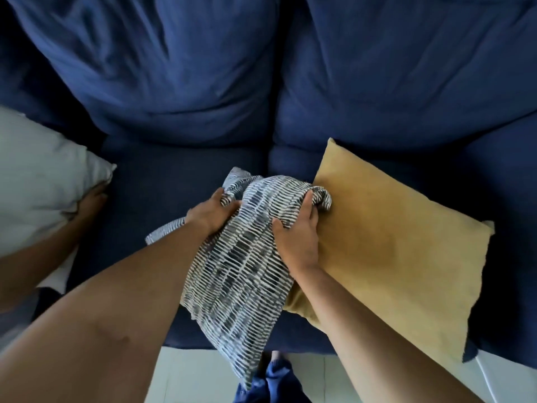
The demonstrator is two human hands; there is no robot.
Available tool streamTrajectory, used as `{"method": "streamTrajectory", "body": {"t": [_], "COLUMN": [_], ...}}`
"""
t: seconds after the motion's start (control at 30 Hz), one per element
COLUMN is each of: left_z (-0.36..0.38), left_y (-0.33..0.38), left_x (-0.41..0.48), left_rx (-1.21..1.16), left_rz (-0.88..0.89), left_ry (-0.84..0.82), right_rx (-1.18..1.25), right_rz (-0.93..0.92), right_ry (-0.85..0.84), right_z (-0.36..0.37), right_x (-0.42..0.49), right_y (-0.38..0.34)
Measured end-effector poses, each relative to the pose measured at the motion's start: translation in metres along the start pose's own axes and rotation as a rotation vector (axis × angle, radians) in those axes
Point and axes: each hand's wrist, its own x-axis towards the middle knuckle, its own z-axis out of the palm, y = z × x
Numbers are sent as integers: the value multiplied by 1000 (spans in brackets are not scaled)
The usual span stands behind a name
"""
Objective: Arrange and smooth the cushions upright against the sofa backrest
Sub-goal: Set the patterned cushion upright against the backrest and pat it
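Navy blue fabric sofa point(186, 175); mustard yellow cushion point(401, 257); white cushion point(37, 181); blue-and-white dash-striped cushion point(241, 271); pale tiled floor point(186, 373).

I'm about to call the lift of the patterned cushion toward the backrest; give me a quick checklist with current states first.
1. Left hand gripping patterned cushion: ok, fingers bunch its upper edge.
2. Right hand gripping it: ok, closed on the top corner.
3. Landing spot at blue back cushions: ok, seat in front is bare.
4. Mustard cushion out of the way: not ok, it lies flat, touching the patterned one.
5. Patterned cushion smooth: not ok, crumpled and hanging over the seat's front edge.
6. White pillow upright: cannot tell; another hand is holding it.
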Motion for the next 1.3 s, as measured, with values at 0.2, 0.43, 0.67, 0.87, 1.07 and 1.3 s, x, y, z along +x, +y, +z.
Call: {"method": "streamTrajectory", "body": {"t": [0.2, 0.43, 0.67, 0.87, 1.07, 1.3], "left_z": [-29, -95, -160, -168, -158, -221], "left_y": [-13, -22, -20, -32, -53, -45], "left_x": [-28, -36, -5, 38, 70, 100], "left_rx": [-438, -861, -896, -929, -873, -1048], "left_rz": [-117, -60, 52, 44, -64, 35], "left_ry": [147, 476, 959, 1026, 935, 821], "right_rx": [38, 81, 143, 111, 234, 609], "right_rz": [-100, -317, -612, -675, -518, -266], "right_ry": [-30, -8, 104, 138, 58, 175], "right_z": [-17, -30, -6, 35, 55, 49], "right_x": [3, 37, 100, 156, 172, 187], "right_y": [-23, -87, -169, -175, -147, -184]}}
